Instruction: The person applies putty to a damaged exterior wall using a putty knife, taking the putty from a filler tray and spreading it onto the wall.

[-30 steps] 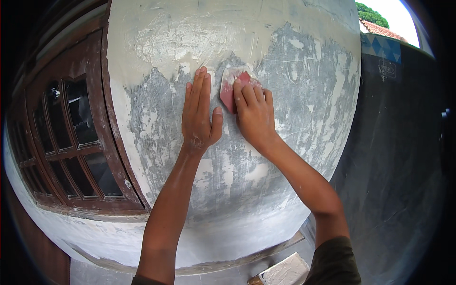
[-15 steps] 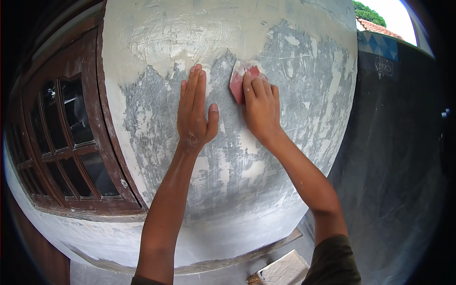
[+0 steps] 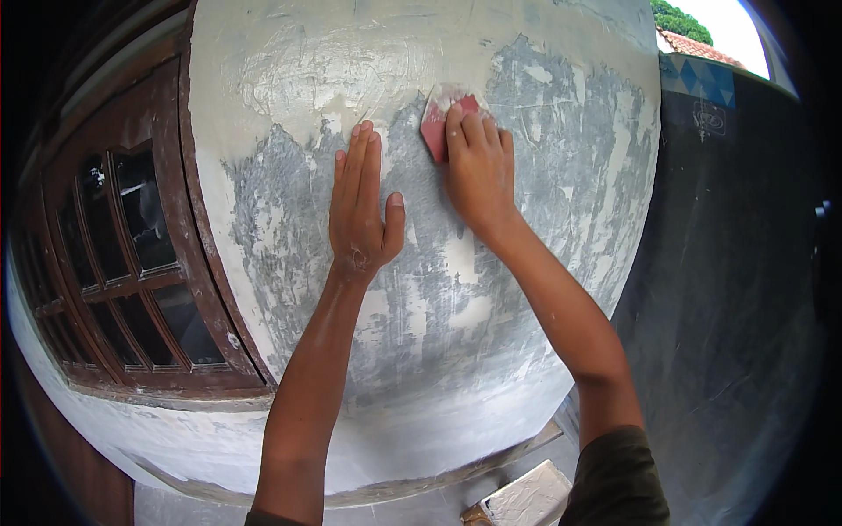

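My left hand (image 3: 358, 206) lies flat against the wall (image 3: 553, 228), its fingers together and pointing up, the thumb out to the side. Just right of it, my right hand (image 3: 480, 171) grips a red putty scraper (image 3: 432, 133), fingers bent over its face. Whitish putty is smeared along the scraper's upper edge, which lies close to the wall. Thick cream putty (image 3: 351, 66) coats the upper wall with a jagged lower border. Below that border the surface is patchy grey and white. The fingers of the right hand partly cover the scraper.
A brown wooden window (image 3: 114, 263) with several glass panes stands at the left. On the floor at lower right lies a pale putty-covered board (image 3: 526, 498). A dark wall (image 3: 719, 263) rises at the right, past the corner.
My right hand has slid the scraper upward along the wall, toward the cream putty. The left hand has stayed almost in place.
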{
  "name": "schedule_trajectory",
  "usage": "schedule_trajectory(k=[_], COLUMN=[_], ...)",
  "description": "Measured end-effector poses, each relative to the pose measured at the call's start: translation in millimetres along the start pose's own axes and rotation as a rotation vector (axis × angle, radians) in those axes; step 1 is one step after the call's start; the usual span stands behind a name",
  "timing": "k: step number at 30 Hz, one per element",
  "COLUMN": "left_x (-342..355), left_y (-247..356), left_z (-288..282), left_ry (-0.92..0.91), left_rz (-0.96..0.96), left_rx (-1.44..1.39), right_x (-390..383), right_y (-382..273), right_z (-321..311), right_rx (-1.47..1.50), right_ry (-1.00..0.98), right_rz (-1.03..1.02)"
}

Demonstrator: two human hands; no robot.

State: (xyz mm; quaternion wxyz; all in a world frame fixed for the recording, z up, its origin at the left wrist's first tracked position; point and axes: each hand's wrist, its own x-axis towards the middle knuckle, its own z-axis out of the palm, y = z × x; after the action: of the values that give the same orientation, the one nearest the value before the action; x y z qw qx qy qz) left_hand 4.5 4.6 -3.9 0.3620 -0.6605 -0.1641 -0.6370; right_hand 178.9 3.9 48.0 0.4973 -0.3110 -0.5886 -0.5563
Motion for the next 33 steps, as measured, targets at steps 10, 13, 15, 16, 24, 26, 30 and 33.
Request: schedule_trajectory(k=[10, 13, 15, 16, 24, 26, 30, 33], left_x=[1.7, 3.3, 0.1, -1.7, -0.2, 1.1, 1.7, -1.9], left_y=[1.2, 1.1, -1.5, -2.4, -1.2, -0.1, 0.6, -2.9], left_z=[-0.4, 1.3, -0.7, -1.7, -1.8, -0.3, 0.5, -0.4], left_ry=[-0.006, -0.004, -0.004, -0.011, 0.018, 0.018, 0.028, 0.033], left_rz=[0.000, 0.008, 0.003, -0.011, 0.001, -0.002, -0.007, -0.020], left_rx=[0.001, -0.007, -0.008, -0.023, -0.008, -0.015, -0.029, -0.033], right_x=[36.5, 37.6, 10.1, -6.9, 22.2, 36.4, -1.7, -35.2], right_y=[9.9, 17.7, 1.8, -9.9, -7.6, 1.6, -12.3, -32.0], right_z=[-7.8, 3.8, 4.5, 0.4, -16.5, -8.4, 1.1, -14.7], right_rx=[-0.002, -0.069, -0.036, -0.008, 0.051, -0.028, -0.041, 0.087], right_ry=[0.094, 0.050, 0.013, -0.023, 0.047, 0.066, -0.009, -0.089], right_rz=[-0.047, -0.054, -0.066, -0.083, -0.111, -0.085, -0.140, -0.192])
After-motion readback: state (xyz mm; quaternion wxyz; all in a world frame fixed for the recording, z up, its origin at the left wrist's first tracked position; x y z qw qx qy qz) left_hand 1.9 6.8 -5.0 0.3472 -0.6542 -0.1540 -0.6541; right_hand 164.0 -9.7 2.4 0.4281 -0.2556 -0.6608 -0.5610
